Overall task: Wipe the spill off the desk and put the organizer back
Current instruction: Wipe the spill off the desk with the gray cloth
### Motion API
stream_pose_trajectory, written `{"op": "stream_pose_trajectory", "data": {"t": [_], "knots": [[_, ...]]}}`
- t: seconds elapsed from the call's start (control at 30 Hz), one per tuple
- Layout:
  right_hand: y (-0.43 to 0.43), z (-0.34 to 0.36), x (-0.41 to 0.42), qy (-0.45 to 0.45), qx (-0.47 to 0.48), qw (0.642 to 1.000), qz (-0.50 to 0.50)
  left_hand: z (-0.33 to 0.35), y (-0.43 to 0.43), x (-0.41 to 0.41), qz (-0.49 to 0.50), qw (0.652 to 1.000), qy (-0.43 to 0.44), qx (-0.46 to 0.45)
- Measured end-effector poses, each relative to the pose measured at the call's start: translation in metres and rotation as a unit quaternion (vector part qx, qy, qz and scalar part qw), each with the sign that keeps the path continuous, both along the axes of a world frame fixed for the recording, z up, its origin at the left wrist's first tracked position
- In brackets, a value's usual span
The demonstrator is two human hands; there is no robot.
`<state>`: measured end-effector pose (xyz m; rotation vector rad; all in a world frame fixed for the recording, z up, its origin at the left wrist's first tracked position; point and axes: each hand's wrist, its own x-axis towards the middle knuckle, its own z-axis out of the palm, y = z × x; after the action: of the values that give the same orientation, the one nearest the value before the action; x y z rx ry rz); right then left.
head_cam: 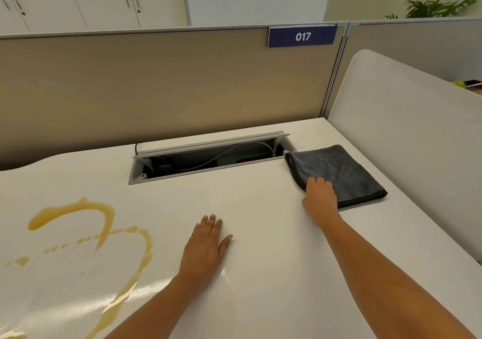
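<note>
A yellow-brown spill (104,224) runs in streaks and drops over the left part of the white desk (260,208). A folded dark grey cloth (347,171) lies at the desk's right side, near the side panel. My right hand (319,196) rests on the cloth's near left corner, fingers curled over its edge. My left hand (206,244) lies flat on the desk, palm down, fingers apart, just right of the spill. No organizer is in view.
An open cable hatch (208,157) with cables inside cuts into the desk behind my hands. A beige partition (156,90) with a blue "017" sign (302,36) closes the back. A white rounded side panel (404,135) borders the right.
</note>
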<state>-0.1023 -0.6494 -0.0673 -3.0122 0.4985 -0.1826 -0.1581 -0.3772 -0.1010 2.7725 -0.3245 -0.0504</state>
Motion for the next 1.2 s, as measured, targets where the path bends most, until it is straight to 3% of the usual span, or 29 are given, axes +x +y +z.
{"op": "stream_pose_trajectory", "data": {"t": [0.57, 0.8, 1.2], "knots": [[-0.002, 0.012, 0.007, 0.019, 0.043, 0.998, -0.028, 0.003, 0.003, 0.001, -0.026, 0.999, 0.023, 0.04], [-0.006, 0.016, -0.003, 0.009, 0.149, 0.987, -0.062, 0.004, 0.003, 0.002, -0.035, 0.997, 0.032, 0.056], [0.033, 0.086, -0.017, -0.078, 0.373, 0.923, -0.057, 0.015, 0.023, -0.003, -0.05, 0.995, 0.028, 0.085]]}}
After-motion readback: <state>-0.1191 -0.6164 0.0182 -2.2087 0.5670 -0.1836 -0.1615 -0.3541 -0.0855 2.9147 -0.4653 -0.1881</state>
